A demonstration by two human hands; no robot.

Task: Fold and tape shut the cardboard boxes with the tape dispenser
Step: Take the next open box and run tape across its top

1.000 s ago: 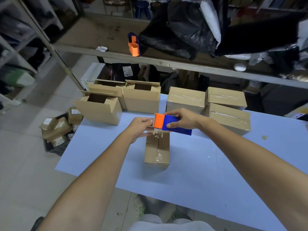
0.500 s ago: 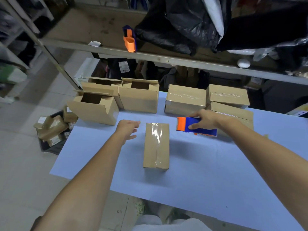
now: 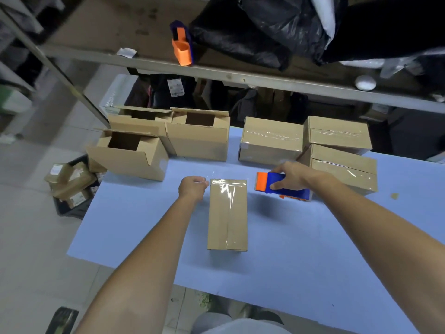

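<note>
Single head-worn view looks steeply down, close over the table [image 3: 289,249]

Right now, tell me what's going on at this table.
A person is taping cardboard boxes shut. The right hand grips the tape dispenser just right of the middle box, whose top seam carries tape. The left hand, curled, seems to pinch the tape end at that box's far left corner. Three taped boxes sit at the far right, three open boxes at the far left.

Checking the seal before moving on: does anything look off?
The tape on the middle box is wrinkled at its far end, and its loose tail is unstuck, pinched by the left hand beside the far left corner.
</note>
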